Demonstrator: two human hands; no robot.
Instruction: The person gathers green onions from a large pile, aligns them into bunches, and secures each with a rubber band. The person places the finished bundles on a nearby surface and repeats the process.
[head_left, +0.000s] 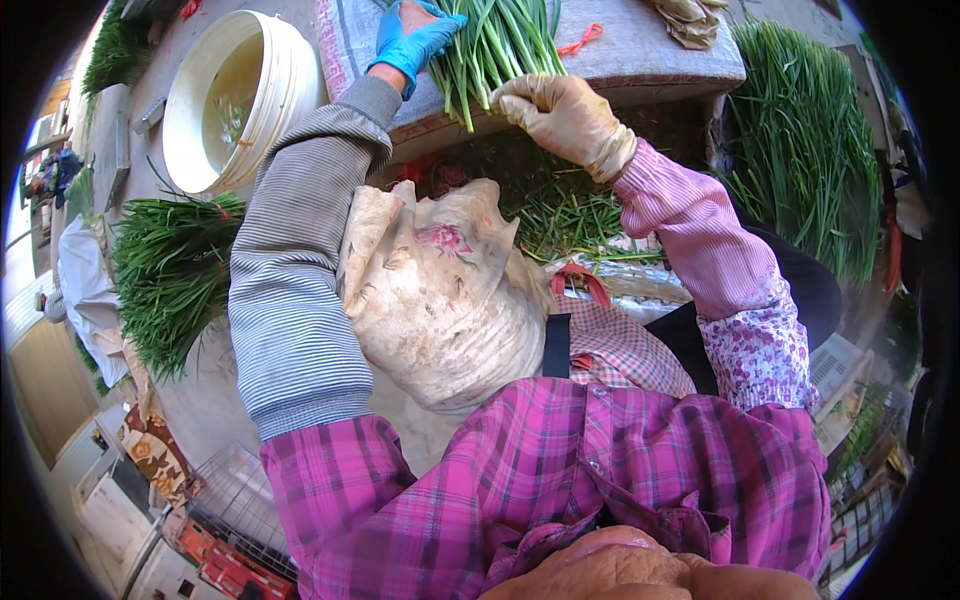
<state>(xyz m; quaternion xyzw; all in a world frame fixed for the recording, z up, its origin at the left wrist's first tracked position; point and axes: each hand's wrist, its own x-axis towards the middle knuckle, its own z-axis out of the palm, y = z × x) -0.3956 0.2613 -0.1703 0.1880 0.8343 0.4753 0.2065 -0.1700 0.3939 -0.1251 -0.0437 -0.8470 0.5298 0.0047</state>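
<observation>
A loose bunch of green leafy stalks, like garlic chives, (499, 45) lies over the near edge of a cloth-covered bench (637, 45). My left hand (416, 41), in a torn blue glove, rests at the left side of the bunch; whether its fingers grip any stalks is unclear. My right hand (559, 116), in a pale, stained rubber glove, is at the cut ends of the stalks with thumb and fingertips drawn together. Whether it pinches a stalk cannot be told. A red tie (581, 39) lies on the bench right of the bunch.
A white bucket (289, 97) with murky water stands at the left. Below it are tied green bundles (176, 277). A tall mass of greens (802, 150) stands at the right. Cut leaf scraps (574, 217) lie under the bench, and a stained cloth (450, 300) covers my lap.
</observation>
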